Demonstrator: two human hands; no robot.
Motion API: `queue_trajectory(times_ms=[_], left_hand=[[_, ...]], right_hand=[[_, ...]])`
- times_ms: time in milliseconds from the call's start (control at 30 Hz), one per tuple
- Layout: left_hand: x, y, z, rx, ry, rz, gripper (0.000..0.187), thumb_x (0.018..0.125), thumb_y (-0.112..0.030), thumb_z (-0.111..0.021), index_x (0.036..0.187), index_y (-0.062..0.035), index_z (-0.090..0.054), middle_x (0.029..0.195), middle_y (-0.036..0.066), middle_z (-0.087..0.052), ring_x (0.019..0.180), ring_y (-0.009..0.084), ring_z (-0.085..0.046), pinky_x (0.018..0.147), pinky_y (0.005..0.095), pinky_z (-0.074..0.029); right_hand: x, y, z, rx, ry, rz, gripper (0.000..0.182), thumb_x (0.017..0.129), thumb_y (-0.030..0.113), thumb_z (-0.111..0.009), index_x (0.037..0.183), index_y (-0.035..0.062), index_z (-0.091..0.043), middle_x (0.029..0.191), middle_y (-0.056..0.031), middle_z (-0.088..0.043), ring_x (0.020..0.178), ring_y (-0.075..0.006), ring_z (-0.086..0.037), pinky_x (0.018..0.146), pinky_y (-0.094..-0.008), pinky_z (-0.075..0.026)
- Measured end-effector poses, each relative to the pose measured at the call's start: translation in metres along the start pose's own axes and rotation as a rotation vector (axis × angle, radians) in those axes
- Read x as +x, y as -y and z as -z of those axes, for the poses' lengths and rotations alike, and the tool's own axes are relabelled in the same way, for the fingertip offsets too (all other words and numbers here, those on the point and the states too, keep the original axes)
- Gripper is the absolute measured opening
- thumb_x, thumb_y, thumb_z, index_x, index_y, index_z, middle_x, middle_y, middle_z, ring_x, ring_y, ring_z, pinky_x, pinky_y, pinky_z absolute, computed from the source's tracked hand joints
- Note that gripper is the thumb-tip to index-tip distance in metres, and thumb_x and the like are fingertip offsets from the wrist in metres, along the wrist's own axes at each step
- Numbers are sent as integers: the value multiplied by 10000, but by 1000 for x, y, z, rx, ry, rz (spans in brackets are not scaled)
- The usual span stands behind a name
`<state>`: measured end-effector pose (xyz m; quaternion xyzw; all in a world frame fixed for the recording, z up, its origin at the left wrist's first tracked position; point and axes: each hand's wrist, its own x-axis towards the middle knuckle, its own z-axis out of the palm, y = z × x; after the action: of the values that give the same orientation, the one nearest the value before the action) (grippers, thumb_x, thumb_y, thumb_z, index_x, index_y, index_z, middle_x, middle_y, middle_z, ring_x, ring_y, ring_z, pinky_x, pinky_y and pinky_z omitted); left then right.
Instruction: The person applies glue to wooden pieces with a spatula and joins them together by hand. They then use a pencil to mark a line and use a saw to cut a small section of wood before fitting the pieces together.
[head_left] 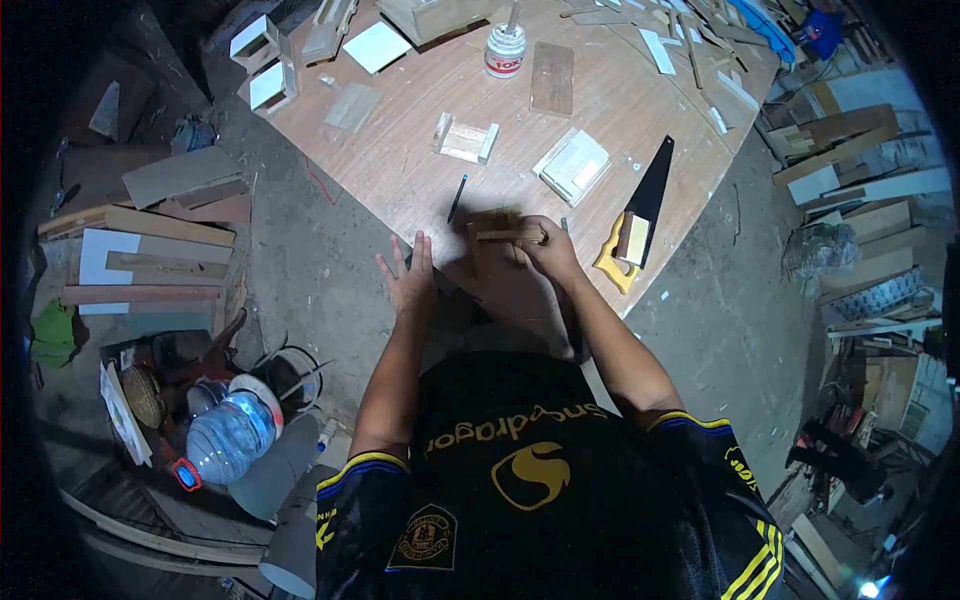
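Note:
My right hand is closed on a small wooden piece near the table's front corner. Beside it, my left hand has its fingers spread and holds nothing. A dark pen lies just beyond my hands. Farther back are a small wooden frame and a pale rectangular block. To the right rests a handsaw with a yellow handle, a small block lying against it.
On the wooden table, a white jar stands at the back by a flat board. Wood scraps lie at the back right, small boxes at the back left. Boards and a large water bottle are on the left floor.

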<state>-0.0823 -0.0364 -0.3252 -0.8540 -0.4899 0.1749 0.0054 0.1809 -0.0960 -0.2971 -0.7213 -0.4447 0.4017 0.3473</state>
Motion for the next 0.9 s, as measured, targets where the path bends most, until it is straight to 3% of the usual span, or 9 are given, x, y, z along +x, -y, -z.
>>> queue_trajectory(times_ms=[333,433,500,567,633,700,767,833,900], left_hand=[[-20,-14,-9,-133,75,25,657,908,-253,-466,1493,-90,-214,1579,41,-137,1444,414,-32,1098,677,-41],[-24,-16,0,-47,76,20,623,905,-233,-468,1479,-100,-266,1576,46,-144,1445,411,-22,1101,673,-45],[-24,-15,22,-218,145,121,468,881,-211,-527,1342,-130,-512,1541,68,-243,1427,431,-101,1101,663,-113],[-30,-11,42,-357,63,178,363,861,-205,-569,1215,-135,-604,1497,83,-318,1389,446,-181,1097,624,-180],[-29,-10,44,-500,-19,233,268,841,-199,-611,1089,-141,-696,1453,97,-393,1351,460,-260,1093,586,-247],[-25,-9,40,-644,-232,228,169,805,-190,-676,953,-132,-734,1328,108,-527,1230,417,-427,1034,477,-369],[-17,-11,33,-784,-230,191,185,825,-181,-665,987,-120,-726,1263,122,-574,1169,370,-497,997,433,-402],[-9,-14,36,-924,-230,153,201,844,-172,-653,1022,-107,-719,1198,136,-622,1108,324,-567,960,389,-436],[-3,-21,40,-1203,-103,139,204,837,-152,-664,1019,-72,-708,1156,145,-646,1022,275,-622,945,399,-451]], right_hand=[[-7,-29,7,422,174,-60,379,871,161,-669,1196,-10,-574,1091,-82,-652,956,-155,-604,831,-296,-493],[-10,-19,18,363,168,-47,343,867,129,-671,1182,12,-608,1067,-63,-656,965,-154,-604,846,-264,-478],[-9,-8,25,287,165,-3,325,861,120,-666,1164,14,-619,1073,-69,-654,967,-164,-609,846,-271,-481],[-7,-10,26,210,160,31,307,856,111,-661,1146,16,-631,1078,-75,-652,970,-174,-614,847,-278,-483],[-1,-18,25,-92,15,515,291,845,100,-651,1125,21,-642,1081,-101,-640,968,-213,-626,842,-308,-497],[-1,-18,23,-42,47,460,282,837,107,-651,1108,30,-651,1077,-108,-636,968,-231,-625,838,-325,-502],[-1,-2,24,10,84,407,273,828,114,-651,1091,39,-660,1074,-115,-631,968,-249,-624,835,-341,-506],[0,22,30,241,258,31,245,830,131,-650,1063,60,-679,1098,-122,-635,989,-259,-617,829,-340,-513],[7,1,15,258,173,73,239,833,140,-647,1059,74,-685,1122,-127,-634,1013,-259,-612,844,-340,-510]])
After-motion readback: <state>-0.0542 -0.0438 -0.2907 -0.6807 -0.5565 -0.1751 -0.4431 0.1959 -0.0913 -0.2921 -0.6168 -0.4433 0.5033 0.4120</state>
